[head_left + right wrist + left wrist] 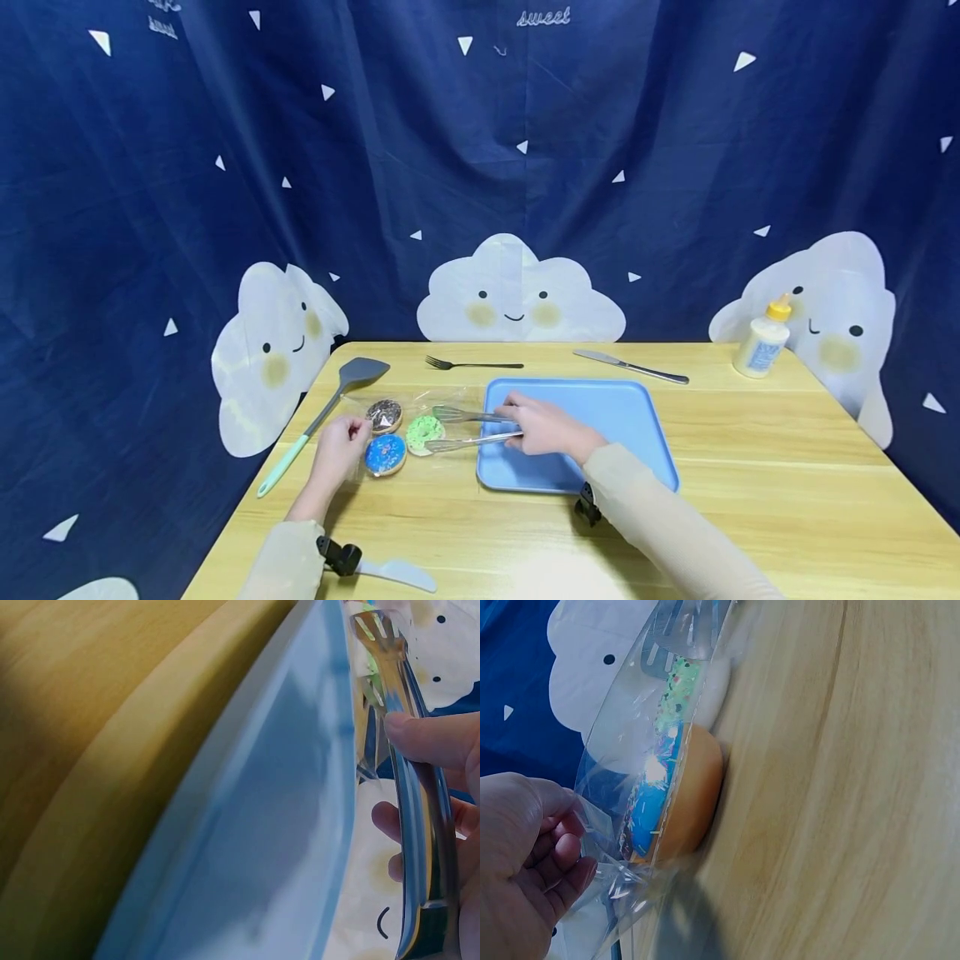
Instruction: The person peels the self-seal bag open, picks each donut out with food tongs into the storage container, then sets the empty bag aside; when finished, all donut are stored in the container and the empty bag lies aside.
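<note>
Left hand (342,446), left of centre, has thumb and fingers pinched together on the edge of a clear bag (619,735); right hand (547,427) is clamped round metal tongs (487,438). Three doughnuts lie grouped within the bag: brown (390,407) at the rear, blue (386,454) in front, green (416,429) to the right. The tong arms stand apart at the green one; whether their tips are inside the film cannot be told. Obstructions: glossy film covers the doughnuts, and in the left wrist view the blue one partly hides the others. A blue tray (630,425) sits beneath the right hand, just beside the bag, its lower edge crossed by the sleeve. On the wooden surface (750,458): spatula (362,369), left; fork (474,364) and table knife (637,367), behind; bottle (763,346), far right; white spreader (405,573), bottom, partly hidden by the left cuff.
</note>
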Demonstrator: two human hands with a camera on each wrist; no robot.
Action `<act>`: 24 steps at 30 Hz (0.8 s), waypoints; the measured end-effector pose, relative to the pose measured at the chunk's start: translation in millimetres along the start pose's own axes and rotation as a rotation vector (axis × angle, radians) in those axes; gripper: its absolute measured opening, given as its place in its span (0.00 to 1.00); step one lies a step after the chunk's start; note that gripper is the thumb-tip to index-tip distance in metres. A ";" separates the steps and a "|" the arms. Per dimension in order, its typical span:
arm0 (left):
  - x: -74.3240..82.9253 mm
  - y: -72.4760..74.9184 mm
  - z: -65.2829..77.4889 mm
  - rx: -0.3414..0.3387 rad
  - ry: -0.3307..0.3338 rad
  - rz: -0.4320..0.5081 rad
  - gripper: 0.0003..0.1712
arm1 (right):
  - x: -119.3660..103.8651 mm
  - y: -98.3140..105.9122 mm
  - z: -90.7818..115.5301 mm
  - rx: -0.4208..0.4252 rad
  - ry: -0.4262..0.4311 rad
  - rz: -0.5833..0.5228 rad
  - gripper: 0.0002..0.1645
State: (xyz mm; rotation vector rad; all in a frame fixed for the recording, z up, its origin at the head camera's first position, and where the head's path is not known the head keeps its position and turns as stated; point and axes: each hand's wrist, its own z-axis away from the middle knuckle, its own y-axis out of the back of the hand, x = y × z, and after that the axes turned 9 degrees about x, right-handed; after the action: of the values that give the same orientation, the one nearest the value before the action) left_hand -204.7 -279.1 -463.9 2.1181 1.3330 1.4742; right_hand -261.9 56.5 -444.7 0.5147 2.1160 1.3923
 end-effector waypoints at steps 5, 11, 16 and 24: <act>-0.8 0.2 0.9 -0.010 0.021 0.013 0.08 | -0.6 -2.1 0.7 0.001 -0.008 -0.011 0.30; -3.7 1.0 1.1 -0.016 0.034 0.014 0.08 | -0.3 -4.3 2.5 0.020 -0.015 -0.018 0.28; -4.2 3.0 1.4 -0.012 0.018 0.020 0.08 | 0.2 -5.1 4.7 0.040 -0.014 -0.036 0.26; -4.7 5.5 1.7 -0.001 0.006 0.014 0.07 | 2.8 5.9 18.2 0.102 0.012 0.014 0.25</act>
State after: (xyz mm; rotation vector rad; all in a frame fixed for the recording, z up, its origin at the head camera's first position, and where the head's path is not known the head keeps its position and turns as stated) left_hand -200.7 -285.3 -464.2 2.1289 1.3215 1.4873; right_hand -252.6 73.4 -445.6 0.5633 2.2055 1.3037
